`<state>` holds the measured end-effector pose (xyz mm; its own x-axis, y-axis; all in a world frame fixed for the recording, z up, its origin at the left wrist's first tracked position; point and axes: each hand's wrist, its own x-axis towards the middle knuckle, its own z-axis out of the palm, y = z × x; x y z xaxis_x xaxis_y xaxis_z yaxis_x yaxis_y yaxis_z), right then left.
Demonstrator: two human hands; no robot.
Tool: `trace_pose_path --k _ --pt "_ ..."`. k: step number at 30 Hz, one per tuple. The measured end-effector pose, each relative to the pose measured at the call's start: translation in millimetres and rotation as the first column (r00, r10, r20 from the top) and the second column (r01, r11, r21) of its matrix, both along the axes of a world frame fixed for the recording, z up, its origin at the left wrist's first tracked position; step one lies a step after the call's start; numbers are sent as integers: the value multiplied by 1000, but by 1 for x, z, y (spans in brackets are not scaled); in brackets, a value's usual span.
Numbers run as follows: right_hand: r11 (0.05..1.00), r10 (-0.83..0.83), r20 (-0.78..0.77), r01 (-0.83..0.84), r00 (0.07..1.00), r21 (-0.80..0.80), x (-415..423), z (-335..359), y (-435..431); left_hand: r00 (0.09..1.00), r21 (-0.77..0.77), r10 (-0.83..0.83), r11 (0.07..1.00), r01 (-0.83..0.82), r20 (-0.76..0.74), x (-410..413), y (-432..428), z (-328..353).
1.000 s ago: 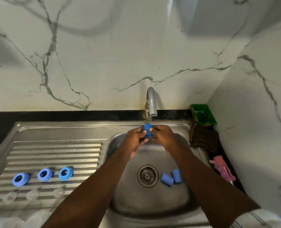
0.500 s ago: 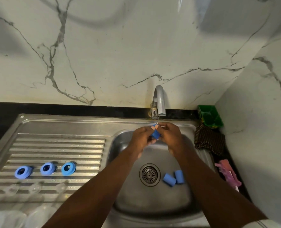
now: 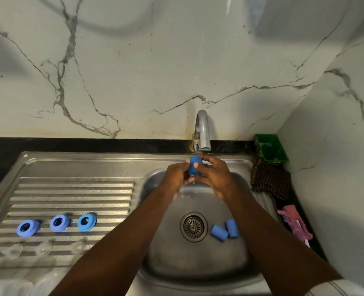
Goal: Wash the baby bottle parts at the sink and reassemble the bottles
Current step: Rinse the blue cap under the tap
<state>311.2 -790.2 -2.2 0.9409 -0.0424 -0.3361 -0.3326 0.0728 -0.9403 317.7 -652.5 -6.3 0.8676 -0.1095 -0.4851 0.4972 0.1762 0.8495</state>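
This is looking like a home kitchen's washing-up corner. A stainless steel sink (image 3: 166, 263) with a ribbed drainboard (image 3: 74, 189) is sitting in a black worktop (image 3: 70, 144), and a curved tap (image 3: 202, 129) is running water at the basin's back edge. Marble-veined walls (image 3: 155, 60) are meeting at the back right corner, where a green tray (image 3: 270, 148) is standing. A brown cloth (image 3: 269, 180) is lying over the sink's right edge, and blue bottle rings (image 3: 65, 218) are draining near the drainboard's front.

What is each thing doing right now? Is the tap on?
Tap: on, water running.
Held blue cap: gripped by left hand and right hand, under the stream.
Two blue caps: lying on their sides in the sink.
Three blue rings: flat on the drainboard.
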Motion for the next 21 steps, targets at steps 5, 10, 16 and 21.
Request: trace_pose_path --k 5,10,16,21 --pt "988 66 17 -63 998 -141 -2 -3 -5 998 -19 38 999 -37 41 1 4 -6" --pt "959 35 88 -9 996 -283 -8 1 -10 998 -69 39 997 -36 42 1 6 -3" --pt "967 13 70 5 997 -255 -10 5 -8 988 0 -86 996 87 128 -7 8 -2" --pt "942 96 108 -56 990 -332 -13 3 -4 994 -52 -90 994 93 65 -10 10 -5"
